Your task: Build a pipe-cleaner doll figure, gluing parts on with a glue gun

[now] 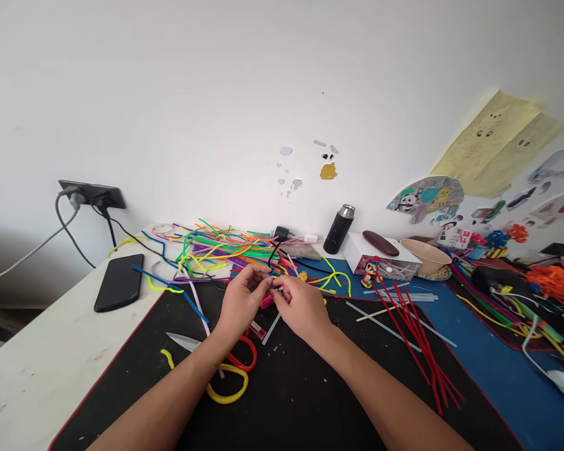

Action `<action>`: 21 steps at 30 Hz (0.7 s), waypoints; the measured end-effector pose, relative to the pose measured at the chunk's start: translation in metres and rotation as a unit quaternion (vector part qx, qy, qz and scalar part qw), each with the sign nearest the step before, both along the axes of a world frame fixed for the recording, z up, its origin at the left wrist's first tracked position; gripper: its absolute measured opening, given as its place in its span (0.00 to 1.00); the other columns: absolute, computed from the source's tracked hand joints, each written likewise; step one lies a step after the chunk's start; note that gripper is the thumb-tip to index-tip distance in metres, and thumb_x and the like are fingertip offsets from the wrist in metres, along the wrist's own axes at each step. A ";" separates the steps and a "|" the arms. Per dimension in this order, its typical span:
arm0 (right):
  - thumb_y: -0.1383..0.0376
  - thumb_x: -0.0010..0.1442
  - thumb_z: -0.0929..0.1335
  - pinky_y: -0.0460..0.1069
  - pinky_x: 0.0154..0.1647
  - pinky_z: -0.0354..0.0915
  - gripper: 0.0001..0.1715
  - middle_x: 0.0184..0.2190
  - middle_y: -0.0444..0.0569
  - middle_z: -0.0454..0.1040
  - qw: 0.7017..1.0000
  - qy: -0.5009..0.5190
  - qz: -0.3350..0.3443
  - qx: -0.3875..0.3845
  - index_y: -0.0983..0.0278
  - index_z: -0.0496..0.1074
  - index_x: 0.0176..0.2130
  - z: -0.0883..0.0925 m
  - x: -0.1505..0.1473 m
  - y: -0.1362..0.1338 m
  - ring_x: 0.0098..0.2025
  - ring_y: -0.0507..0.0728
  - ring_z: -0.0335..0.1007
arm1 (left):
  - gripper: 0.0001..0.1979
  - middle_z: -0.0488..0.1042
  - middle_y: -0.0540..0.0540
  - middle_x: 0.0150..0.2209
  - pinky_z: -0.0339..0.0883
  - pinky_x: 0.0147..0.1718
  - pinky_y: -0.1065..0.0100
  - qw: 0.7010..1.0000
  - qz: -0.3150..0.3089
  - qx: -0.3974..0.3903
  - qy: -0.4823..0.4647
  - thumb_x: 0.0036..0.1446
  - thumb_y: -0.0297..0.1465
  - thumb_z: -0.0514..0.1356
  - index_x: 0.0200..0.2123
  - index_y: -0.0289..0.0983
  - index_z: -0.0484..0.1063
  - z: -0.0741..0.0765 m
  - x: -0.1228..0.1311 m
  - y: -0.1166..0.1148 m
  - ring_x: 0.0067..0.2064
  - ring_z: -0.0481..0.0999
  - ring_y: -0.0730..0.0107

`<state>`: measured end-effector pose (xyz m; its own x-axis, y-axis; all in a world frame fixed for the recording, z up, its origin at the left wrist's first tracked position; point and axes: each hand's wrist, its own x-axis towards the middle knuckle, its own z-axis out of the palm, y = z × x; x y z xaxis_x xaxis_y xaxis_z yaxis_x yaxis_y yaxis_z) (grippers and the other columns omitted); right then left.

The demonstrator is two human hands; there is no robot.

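Note:
My left hand [245, 295] and my right hand [305, 305] meet over the black mat, fingertips pinched together. Between them shows a short bit of blue pipe cleaner [272, 274], mostly covered by the fingers. Just below the fingertips is a bright pink roll or spool [266, 302], partly hidden. A small red box [257, 331] lies under my left hand. Scissors with red and yellow handles [235, 383] rest on the mat beneath my left forearm. A heap of colourful pipe cleaners [230, 250] spreads behind both hands.
A black phone [119, 283] lies at left. Red pipe cleaners [425, 351] and clear sticks [380, 326] are right of my right hand. Farther back stand a black flask [339, 230], a small figurine [370, 273], a white drawer box [352, 247] and a beige bowl [425, 254].

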<state>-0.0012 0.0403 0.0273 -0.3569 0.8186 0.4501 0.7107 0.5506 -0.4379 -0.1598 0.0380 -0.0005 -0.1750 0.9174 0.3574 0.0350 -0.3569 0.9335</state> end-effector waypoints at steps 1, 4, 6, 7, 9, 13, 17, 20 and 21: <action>0.64 0.65 0.69 0.47 0.28 0.53 0.07 0.25 0.42 0.73 1.000 0.000 0.001 -0.001 0.59 0.79 0.43 0.000 0.000 0.000 0.26 0.54 0.66 | 0.09 0.78 0.48 0.35 0.74 0.38 0.65 1.000 0.000 -0.001 -0.001 0.58 0.37 0.66 0.41 0.40 0.76 0.000 0.000 0.000 0.38 0.79 0.64; 0.64 0.66 0.69 0.47 0.28 0.52 0.07 0.24 0.42 0.72 1.000 0.004 0.000 -0.003 0.60 0.79 0.41 -0.002 -0.001 0.001 0.25 0.53 0.65 | 0.09 0.78 0.48 0.35 0.74 0.39 0.65 1.000 -0.001 -0.003 0.000 0.58 0.37 0.66 0.40 0.40 0.76 0.001 0.001 0.000 0.38 0.79 0.64; 0.64 0.66 0.68 0.47 0.28 0.52 0.07 0.23 0.41 0.70 1.000 0.009 -0.004 -0.003 0.60 0.78 0.40 -0.004 -0.001 0.002 0.25 0.53 0.64 | 0.09 0.79 0.48 0.36 0.73 0.40 0.65 1.000 -0.007 -0.006 0.003 0.60 0.38 0.65 0.40 0.40 0.76 0.001 0.000 -0.001 0.39 0.79 0.64; 0.64 0.66 0.68 0.47 0.28 0.52 0.07 0.23 0.41 0.70 1.000 0.013 -0.006 -0.003 0.60 0.78 0.40 -0.005 0.000 0.003 0.25 0.53 0.64 | 0.09 0.79 0.48 0.37 0.73 0.41 0.65 1.000 -0.009 -0.008 0.004 0.60 0.38 0.65 0.40 0.40 0.76 0.001 0.000 -0.001 0.39 0.79 0.64; 0.63 0.65 0.68 0.47 0.28 0.52 0.08 0.23 0.41 0.69 1.000 0.026 -0.009 -0.009 0.61 0.78 0.40 -0.007 0.001 0.005 0.24 0.53 0.63 | 0.10 0.79 0.48 0.37 0.72 0.41 0.65 1.000 -0.007 -0.008 0.012 0.62 0.40 0.64 0.41 0.40 0.76 0.001 -0.001 -0.001 0.39 0.78 0.64; 0.62 0.65 0.68 0.47 0.28 0.54 0.08 0.21 0.39 0.67 0.996 0.074 -0.016 -0.046 0.61 0.78 0.39 -0.010 0.008 0.009 0.23 0.53 0.61 | 0.12 0.77 0.49 0.33 0.70 0.35 0.66 0.999 0.025 -0.008 0.035 0.64 0.42 0.62 0.40 0.40 0.76 0.004 -0.006 -0.001 0.34 0.75 0.65; 0.59 0.64 0.68 0.47 0.26 0.54 0.09 0.19 0.37 0.62 0.987 0.129 -0.027 -0.093 0.60 0.77 0.38 -0.011 0.017 0.015 0.22 0.53 0.60 | 0.10 0.78 0.49 0.34 0.69 0.35 0.65 0.993 0.056 -0.013 0.099 0.65 0.40 0.61 0.39 0.41 0.75 0.001 -0.010 0.002 0.34 0.76 0.64; 0.57 0.64 0.68 0.48 0.26 0.55 0.11 0.19 0.37 0.60 0.980 0.165 -0.025 -0.110 0.61 0.76 0.37 -0.010 0.024 0.018 0.22 0.53 0.59 | 0.06 0.79 0.47 0.36 0.68 0.38 0.63 0.971 0.034 -0.027 0.235 0.64 0.36 0.61 0.39 0.42 0.76 -0.009 -0.009 0.005 0.37 0.77 0.61; 0.57 0.64 0.68 0.48 0.25 0.55 0.11 0.19 0.37 0.60 0.978 0.175 -0.023 -0.112 0.61 0.76 0.37 -0.010 0.026 0.018 0.22 0.53 0.59 | 0.05 0.79 0.46 0.37 0.68 0.39 0.62 0.957 0.021 -0.025 0.289 0.63 0.35 0.61 0.39 0.42 0.77 -0.014 -0.007 0.006 0.39 0.77 0.59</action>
<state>0.0249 0.0585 0.0174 -0.1733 0.9223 0.3454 0.5176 0.3836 -0.7648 -0.1671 0.0438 -0.0144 0.0012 0.9326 0.3610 0.5635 -0.2989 0.7702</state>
